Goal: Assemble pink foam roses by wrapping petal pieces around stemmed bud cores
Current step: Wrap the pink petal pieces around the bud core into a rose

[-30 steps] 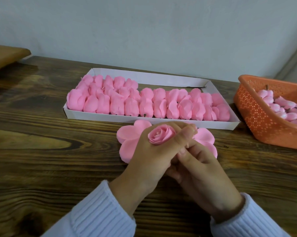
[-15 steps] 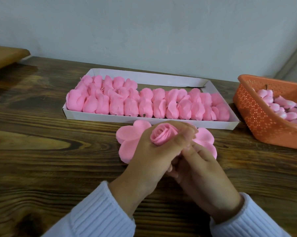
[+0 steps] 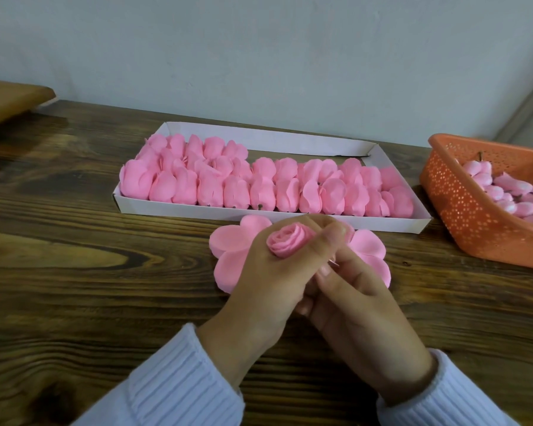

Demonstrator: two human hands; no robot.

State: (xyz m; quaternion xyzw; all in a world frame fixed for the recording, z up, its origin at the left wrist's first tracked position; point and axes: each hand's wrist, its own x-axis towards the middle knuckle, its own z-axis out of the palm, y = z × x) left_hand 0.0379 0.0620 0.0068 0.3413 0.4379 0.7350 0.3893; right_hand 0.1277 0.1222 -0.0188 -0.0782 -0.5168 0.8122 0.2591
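Observation:
A small pink foam rose (image 3: 286, 243) sits between the thumb and fingers of my left hand (image 3: 268, 281), which grips it with the bloom facing up. My right hand (image 3: 360, 312) is just below and to the right, its fingertips pinching under the rose where the stem is hidden. Beneath both hands a stack of flat pink petal pieces (image 3: 231, 241) lies on the wooden table (image 3: 90, 287). Its right lobes (image 3: 369, 250) show past my fingers.
A white cardboard tray (image 3: 290, 216) filled with several finished pink roses lies behind the hands. An orange perforated basket (image 3: 462, 210) with several stemmed bud cores (image 3: 502, 195) stands at the right. A brown board (image 3: 10, 99) juts in at the far left by the wall.
The rose has turned slightly in my left hand, tilting a little to the left. My right fingers have shifted under it. Tray, basket and petal stack have not moved.

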